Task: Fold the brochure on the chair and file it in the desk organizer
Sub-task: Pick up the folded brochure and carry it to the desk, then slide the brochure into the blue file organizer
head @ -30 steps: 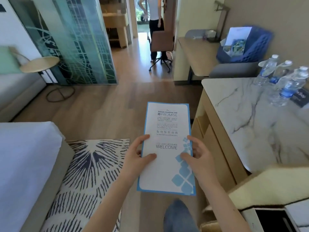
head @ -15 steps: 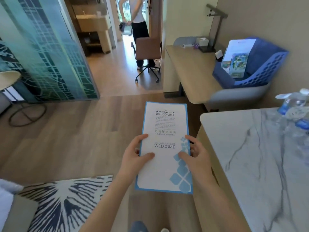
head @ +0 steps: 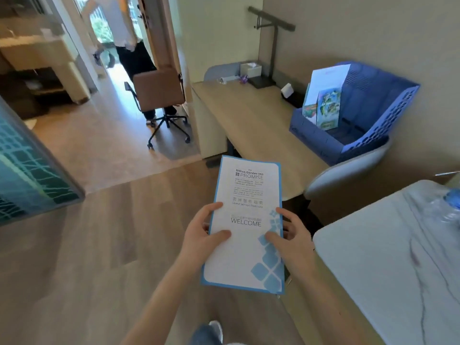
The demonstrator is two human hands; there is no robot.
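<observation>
A folded white brochure [head: 245, 235] with a blue border and the word WELCOME is held flat in front of me, over the wooden floor. My left hand [head: 202, 236] grips its left edge with the thumb on top. Its right edge is gripped by my right hand [head: 290, 239] in the same way. The blue plastic desk organizer [head: 373, 125] stands on the right end of the wooden desk [head: 251, 125], ahead and to the right of the brochure. Papers and a colourful leaflet [head: 328, 108] stand in its left slots.
A brown office chair [head: 159, 93] stands left of the desk, with a person [head: 129, 38] behind it in the doorway. A lamp [head: 271, 46] and a tissue box [head: 250, 69] sit at the desk's far end. A marble-topped counter [head: 373, 257] is at my right.
I have walked forward toward the desk: the bed and rug have dropped out of view and the organizer is nearer and larger. Both hands hold the brochure as before.
</observation>
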